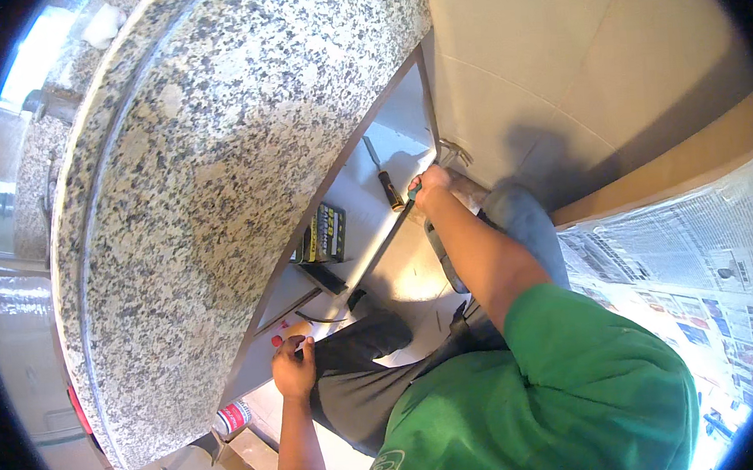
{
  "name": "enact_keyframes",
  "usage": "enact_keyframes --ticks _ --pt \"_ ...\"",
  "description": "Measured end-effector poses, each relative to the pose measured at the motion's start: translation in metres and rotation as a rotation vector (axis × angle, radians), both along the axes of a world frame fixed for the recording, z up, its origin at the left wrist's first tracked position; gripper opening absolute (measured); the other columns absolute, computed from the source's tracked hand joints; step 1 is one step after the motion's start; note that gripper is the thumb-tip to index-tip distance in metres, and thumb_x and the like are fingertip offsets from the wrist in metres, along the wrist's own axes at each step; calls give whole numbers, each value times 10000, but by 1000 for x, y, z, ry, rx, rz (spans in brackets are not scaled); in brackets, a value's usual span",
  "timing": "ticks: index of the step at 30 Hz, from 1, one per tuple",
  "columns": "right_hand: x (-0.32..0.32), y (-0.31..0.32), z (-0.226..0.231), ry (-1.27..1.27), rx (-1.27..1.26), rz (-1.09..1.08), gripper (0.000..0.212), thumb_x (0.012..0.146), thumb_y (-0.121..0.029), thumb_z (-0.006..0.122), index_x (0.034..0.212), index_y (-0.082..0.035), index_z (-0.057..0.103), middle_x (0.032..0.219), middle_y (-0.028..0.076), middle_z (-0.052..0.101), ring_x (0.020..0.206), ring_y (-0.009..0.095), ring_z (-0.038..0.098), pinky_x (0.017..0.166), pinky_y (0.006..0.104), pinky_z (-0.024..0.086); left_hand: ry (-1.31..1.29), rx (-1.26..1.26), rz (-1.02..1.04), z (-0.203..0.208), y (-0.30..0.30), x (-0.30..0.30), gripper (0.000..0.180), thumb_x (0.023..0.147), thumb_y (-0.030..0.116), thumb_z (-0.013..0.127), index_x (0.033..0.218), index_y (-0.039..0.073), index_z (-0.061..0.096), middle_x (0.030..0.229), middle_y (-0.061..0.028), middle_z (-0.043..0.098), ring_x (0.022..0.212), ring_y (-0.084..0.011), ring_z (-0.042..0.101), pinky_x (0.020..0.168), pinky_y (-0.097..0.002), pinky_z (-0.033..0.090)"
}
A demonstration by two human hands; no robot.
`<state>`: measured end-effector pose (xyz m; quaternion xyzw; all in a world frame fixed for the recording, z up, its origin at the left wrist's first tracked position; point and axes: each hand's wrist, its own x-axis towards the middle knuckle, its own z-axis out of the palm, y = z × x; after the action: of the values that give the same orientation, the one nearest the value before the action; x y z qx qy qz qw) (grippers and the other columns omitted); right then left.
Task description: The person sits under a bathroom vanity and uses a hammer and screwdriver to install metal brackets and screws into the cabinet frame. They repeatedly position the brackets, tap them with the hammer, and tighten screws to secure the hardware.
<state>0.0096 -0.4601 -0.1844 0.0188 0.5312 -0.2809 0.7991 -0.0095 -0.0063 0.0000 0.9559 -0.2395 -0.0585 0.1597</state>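
My right hand (431, 187) is closed round the handle of a claw hammer (455, 152), at the front edge of the open cabinet beneath the counter. A green bit of the handle shows beside my fingers. Just left of this hand, a chisel (388, 188) with a dark handle and a metal blade lies on the cabinet floor. My left hand (293, 371) is by my bent knee, loosely curled, thumb and fingers apart, with nothing visible in it. Close to its fingertips are a small red piece (277, 340) and a round tan piece (299, 328).
A speckled granite countertop (218, 176) overhangs the cabinet. Inside stands a black box with yellow print (330, 233), near a dark strip (323, 279). A tiled wall (538, 53) rises beyond. Newspaper sheets (687, 242) cover a panel at right. A can (232, 417) stands lower left.
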Motion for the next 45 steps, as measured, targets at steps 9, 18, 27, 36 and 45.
enact_keyframes --ticks 9,18,27,36,45 --pt "5 -2 17 -21 -80 30 107 908 -77 423 927 -50 524 781 108 526 599 221 486 525 385 429 -66 -12 -4 -1 0 -2 261 894 299 702 923 39 715 916 -174 724 856 -384 697 770 -438 541" --pt "9 9 56 18 -29 -72 109 883 -38 409 861 -50 515 757 107 492 550 219 445 505 386 414 -41 -46 -24 -1 1 -2 260 906 325 701 965 72 697 900 -178 725 851 -382 708 754 -438 547" --pt "20 9 68 7 -47 -75 76 862 -34 408 810 -59 459 681 86 427 541 205 427 480 365 381 -69 -20 -16 -4 1 -2 286 907 342 697 971 64 718 918 -190 726 858 -375 713 748 -439 552" --pt "13 18 74 -15 -139 18 151 946 -162 449 967 -32 524 740 116 521 546 218 487 472 364 415 -48 9 28 -2 1 -4 281 889 327 699 929 51 735 927 -192 729 876 -383 704 802 -450 549" --pt "-1 25 120 -76 -147 29 188 1009 -200 437 893 -57 477 689 108 470 502 220 457 445 387 401 -58 -15 7 -3 8 -5 302 899 348 700 975 57 728 947 -199 724 912 -385 702 790 -442 544"
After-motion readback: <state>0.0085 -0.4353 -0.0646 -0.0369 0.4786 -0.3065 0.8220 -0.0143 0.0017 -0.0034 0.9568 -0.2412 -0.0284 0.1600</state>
